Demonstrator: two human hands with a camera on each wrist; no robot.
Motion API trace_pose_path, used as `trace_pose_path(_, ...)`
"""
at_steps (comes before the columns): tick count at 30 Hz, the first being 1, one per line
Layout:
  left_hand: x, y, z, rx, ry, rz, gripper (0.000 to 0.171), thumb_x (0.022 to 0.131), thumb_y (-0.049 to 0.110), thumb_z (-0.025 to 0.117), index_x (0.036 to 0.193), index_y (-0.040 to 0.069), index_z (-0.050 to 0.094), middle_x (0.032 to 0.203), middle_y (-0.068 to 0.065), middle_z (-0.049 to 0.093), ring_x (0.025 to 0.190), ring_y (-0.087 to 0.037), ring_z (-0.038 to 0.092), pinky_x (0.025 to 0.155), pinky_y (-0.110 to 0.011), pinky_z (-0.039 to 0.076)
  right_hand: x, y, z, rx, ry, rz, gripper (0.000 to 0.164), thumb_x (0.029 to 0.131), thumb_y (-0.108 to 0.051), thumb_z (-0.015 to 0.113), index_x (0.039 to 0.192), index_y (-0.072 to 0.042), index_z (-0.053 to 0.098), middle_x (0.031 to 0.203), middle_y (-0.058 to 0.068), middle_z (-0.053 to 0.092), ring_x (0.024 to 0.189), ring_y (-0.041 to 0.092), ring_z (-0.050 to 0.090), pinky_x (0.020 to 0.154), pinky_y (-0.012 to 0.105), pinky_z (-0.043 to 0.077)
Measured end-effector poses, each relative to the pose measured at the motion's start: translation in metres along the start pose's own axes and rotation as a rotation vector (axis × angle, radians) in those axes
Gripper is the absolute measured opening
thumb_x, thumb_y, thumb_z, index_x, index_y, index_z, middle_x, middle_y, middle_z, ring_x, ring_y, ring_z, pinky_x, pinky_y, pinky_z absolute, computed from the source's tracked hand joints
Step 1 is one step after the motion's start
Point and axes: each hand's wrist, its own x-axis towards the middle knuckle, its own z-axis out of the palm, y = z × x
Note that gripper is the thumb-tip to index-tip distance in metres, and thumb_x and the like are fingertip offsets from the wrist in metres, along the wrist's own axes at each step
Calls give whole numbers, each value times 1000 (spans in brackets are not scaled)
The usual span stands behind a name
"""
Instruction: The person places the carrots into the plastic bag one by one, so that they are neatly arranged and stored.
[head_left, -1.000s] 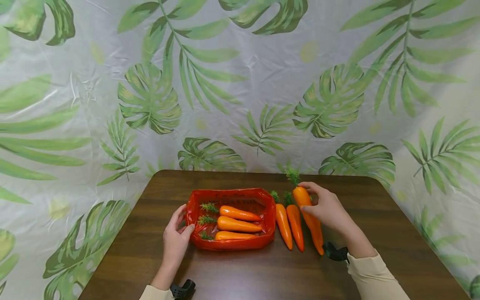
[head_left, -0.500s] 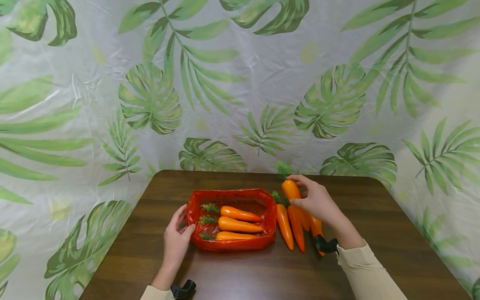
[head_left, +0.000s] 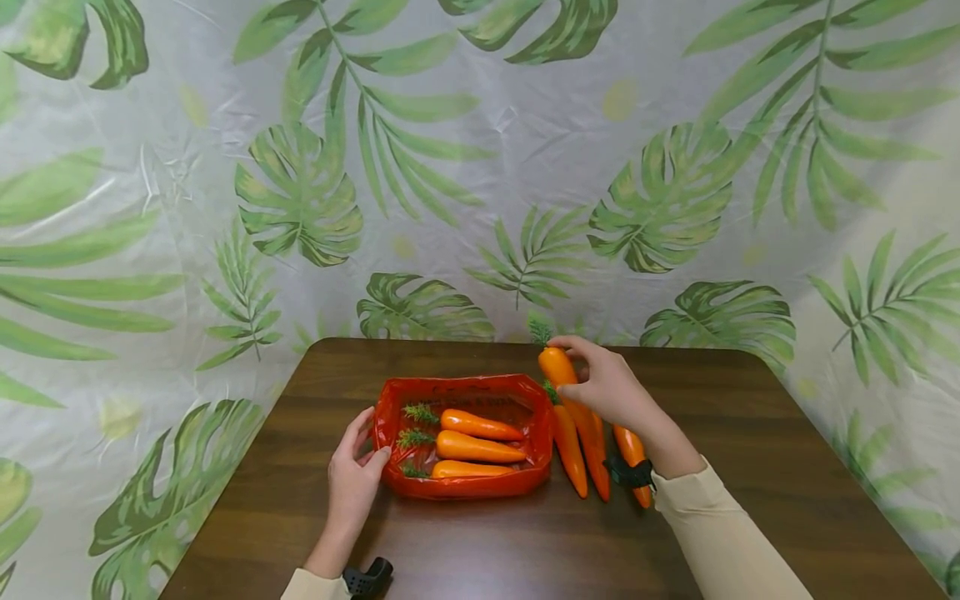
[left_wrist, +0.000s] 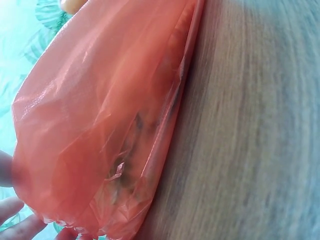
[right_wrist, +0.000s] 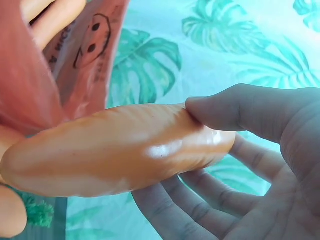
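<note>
My right hand (head_left: 611, 387) grips an orange carrot (right_wrist: 120, 152) near its leafy end, thumb on one side and fingers on the other. In the head view this carrot (head_left: 557, 365) slants over the loose carrots, its green top upward near the table's back edge. My left hand (head_left: 356, 471) holds the left end of a red plastic bag (head_left: 465, 487), thumb at the rim and fingers round the outside. The bag stands with its mouth spread open. Three carrots (head_left: 480, 450) lie side by side inside, leafy tops to the left.
Right of the bag, loose carrots (head_left: 570, 450) lie on the brown wooden table (head_left: 465, 550), one (head_left: 630, 450) partly behind the right wrist. A leaf-patterned sheet (head_left: 525, 150) hangs behind the table. Black wrist devices (head_left: 367, 577) are on both arms.
My right hand has lifted its carrot from the right of the loose ones and moved it left toward the bag. The left hand and bag have stayed put.
</note>
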Motion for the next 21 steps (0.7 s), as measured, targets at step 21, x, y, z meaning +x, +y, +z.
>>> trace_pose_path(21, -2, 9, -1, -21, -1, -9, 59, 90, -4, 68, 145, 11, 51, 146, -17, 52, 135, -36, 48, 101, -56, 46, 30, -37, 24, -131, -71, -149, 66, 85, -2, 77, 143, -22, 54, 132, 6, 58, 96, 26, 64, 73, 37, 57)
